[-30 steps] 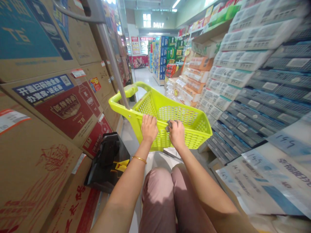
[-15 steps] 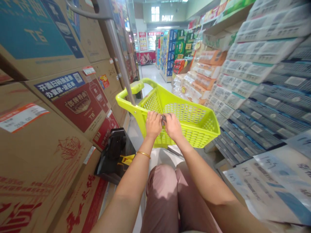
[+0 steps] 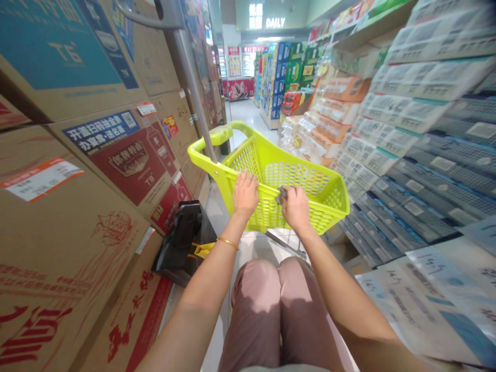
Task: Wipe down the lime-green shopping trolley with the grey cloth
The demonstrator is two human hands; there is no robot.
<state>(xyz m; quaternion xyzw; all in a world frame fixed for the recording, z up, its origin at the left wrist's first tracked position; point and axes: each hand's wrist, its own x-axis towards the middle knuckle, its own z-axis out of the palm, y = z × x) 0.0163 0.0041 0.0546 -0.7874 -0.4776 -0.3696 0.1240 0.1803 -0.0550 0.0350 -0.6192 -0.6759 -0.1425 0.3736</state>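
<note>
A yellow-green shopping basket (image 3: 267,196) with perforated walls stands before my knees, mounted on a grey metal frame. My left hand (image 3: 245,194) grips its near rim, fingers hooked over the edge; a gold bangle circles that wrist. Farther right along the same side, my right hand (image 3: 296,206) is closed on a small crumpled grey cloth (image 3: 281,195). The cloth lies against the basket's rim. Most of it is hidden inside my fingers.
Stacked cardboard cartons (image 3: 127,160) rise on the left, with a black bag (image 3: 184,243) on the floor beside them. Packs of tissue paper (image 3: 411,108) are piled high on the right. A metal pole (image 3: 194,88) stands up from the basket's left end.
My right hand has moved right along the basket's rim with the grey cloth, away from my left hand. The left hand stays on the rim. The view has shifted slightly.
</note>
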